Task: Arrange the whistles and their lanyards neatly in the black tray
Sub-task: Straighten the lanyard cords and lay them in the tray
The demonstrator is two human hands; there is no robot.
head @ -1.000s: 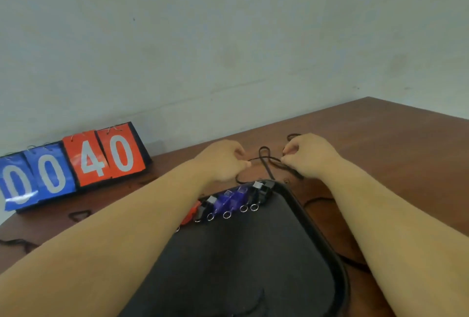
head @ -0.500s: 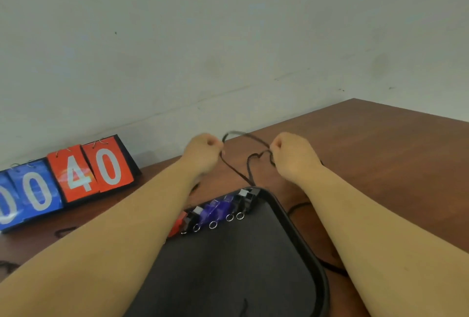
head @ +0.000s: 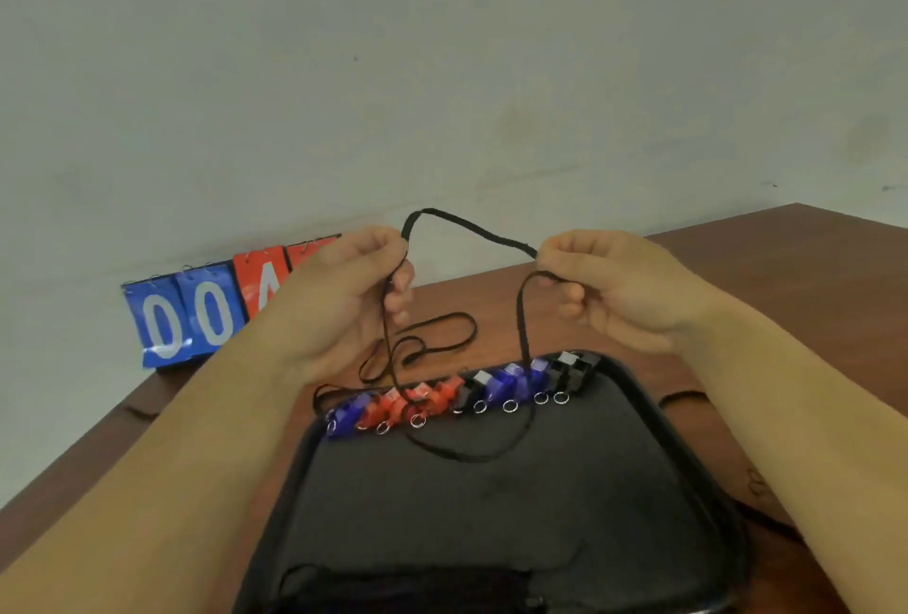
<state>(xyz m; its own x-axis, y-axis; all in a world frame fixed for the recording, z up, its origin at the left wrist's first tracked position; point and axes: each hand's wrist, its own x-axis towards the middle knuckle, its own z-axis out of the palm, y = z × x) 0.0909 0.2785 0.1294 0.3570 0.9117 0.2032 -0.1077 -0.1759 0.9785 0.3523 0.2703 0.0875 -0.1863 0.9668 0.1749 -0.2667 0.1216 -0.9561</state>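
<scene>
A black tray lies on the brown table in front of me. Along its far edge stands a row of several whistles, blue, red and black, each with a small metal ring. My left hand and my right hand are raised above that row, and each pinches the same black lanyard. The cord spans between the hands and hangs down in a loop onto the tray floor. More black lanyard lies coiled on the table behind the whistles. A dark bundle of cords lies at the tray's near end.
A flip scoreboard with blue and red number cards stands against the pale wall at the back left. Another black cord lies on the table to the right of the tray. The table's right part stretches back to the wall.
Both hands have lifted up and apart from the table, raising the lanyard so it stretches between them and hangs into the tray. The view has shifted, showing more whistles.
</scene>
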